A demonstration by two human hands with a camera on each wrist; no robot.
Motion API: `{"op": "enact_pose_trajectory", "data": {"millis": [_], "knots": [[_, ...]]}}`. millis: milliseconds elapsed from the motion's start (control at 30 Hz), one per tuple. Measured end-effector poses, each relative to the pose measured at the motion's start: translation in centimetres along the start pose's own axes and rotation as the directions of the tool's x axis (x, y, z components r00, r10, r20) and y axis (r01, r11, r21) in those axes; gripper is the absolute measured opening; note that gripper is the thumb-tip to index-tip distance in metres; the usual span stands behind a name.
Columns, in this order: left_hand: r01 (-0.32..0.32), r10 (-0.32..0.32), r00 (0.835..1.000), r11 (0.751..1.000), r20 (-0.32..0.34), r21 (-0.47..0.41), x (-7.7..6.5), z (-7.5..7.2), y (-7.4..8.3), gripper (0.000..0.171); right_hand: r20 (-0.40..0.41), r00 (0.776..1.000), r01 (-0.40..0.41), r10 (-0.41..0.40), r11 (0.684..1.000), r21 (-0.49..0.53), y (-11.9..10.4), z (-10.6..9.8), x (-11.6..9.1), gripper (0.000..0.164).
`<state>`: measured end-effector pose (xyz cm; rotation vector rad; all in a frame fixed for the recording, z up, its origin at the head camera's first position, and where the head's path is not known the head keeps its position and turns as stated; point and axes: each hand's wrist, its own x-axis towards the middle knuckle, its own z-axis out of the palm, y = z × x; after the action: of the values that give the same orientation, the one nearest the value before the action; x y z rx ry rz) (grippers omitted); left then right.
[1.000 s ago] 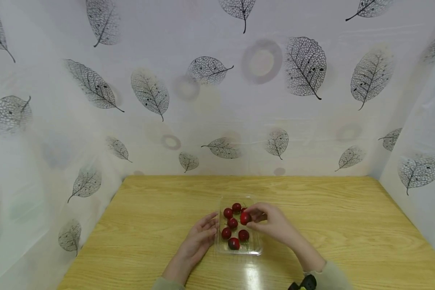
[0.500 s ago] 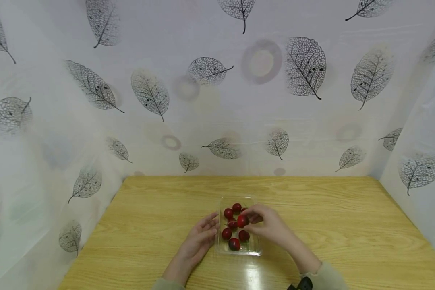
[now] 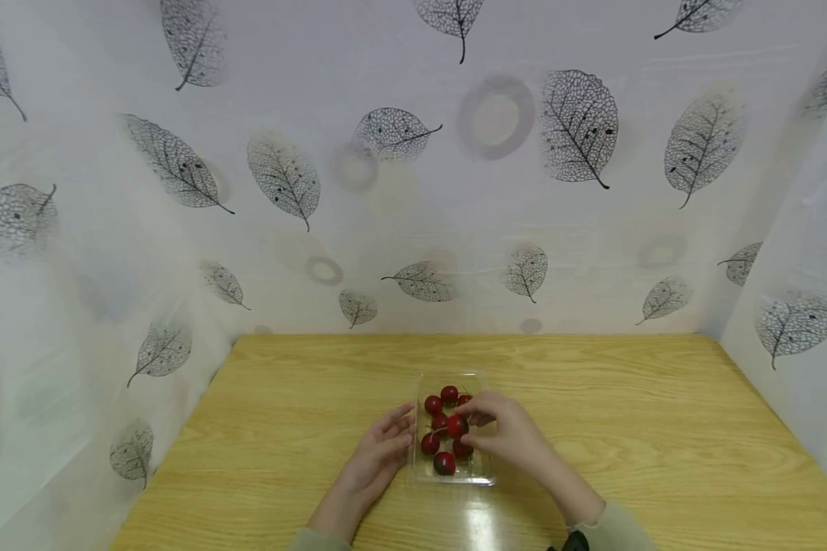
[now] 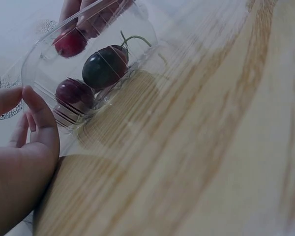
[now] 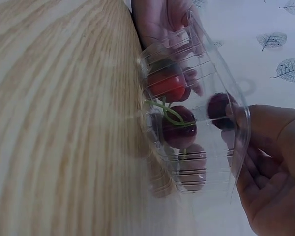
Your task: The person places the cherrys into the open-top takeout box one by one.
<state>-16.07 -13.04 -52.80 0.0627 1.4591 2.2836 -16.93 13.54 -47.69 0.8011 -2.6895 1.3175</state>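
A clear plastic container (image 3: 480,480) with several dark red cherries inside sits on the wooden table. My right hand (image 3: 510,434) pinches one cherry (image 3: 458,426) between thumb and fingers, its stem pointing left. In the right wrist view this held cherry (image 5: 219,110) is up near the rim, above the others. My left hand (image 3: 380,458) rests along the container's left side, fingers fairly straight, fingertips right at the wall. In the left wrist view, a two-toned cherry (image 4: 105,67) with a green stem shows through the near wall.
The wood-grain table (image 3: 303,405) extends around the container on all sides. Behind and beside it hang white sheets (image 3: 413,207) printed with dark leaf skeletons. A dark device (image 3: 576,542) sits on the right wrist at the sleeve.
My right hand has moved slightly left and toward me with the pinched cherry, now over the container's middle, its stem coming into view. The left hand and container stay in place.
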Motion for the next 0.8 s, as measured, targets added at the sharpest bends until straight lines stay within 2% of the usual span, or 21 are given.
{"op": "enact_pose_trajectory", "data": {"millis": [167,300,567,800], "knots": [[-0.011,0.011,1.000,1.000,0.000,0.005,-0.03,-0.09,-0.10,0.061,0.002,0.999,0.035,-0.035,0.999,-0.031,-0.29,0.09,-0.02,0.028],[-0.013,0.013,1.000,1.000,-0.003,0.007,0.01,-0.06,-0.14,0.063,0.001,1.000,0.029,-0.029,0.998,-0.059,-0.52,0.19,-0.03,0.028],[-0.022,0.022,1.000,1.000,0.005,-0.001,0.11,-0.13,-0.16,0.062,-0.008,1.000,-0.019,0.019,0.999,-0.029,-0.51,0.27,-0.05,0.027],[-0.020,0.020,1.000,1.000,0.010,0.000,-0.16,-0.09,0.04,0.064,-0.010,1.000,-0.017,0.017,1.000,0.007,-0.45,0.32,-0.08,0.027]]}}
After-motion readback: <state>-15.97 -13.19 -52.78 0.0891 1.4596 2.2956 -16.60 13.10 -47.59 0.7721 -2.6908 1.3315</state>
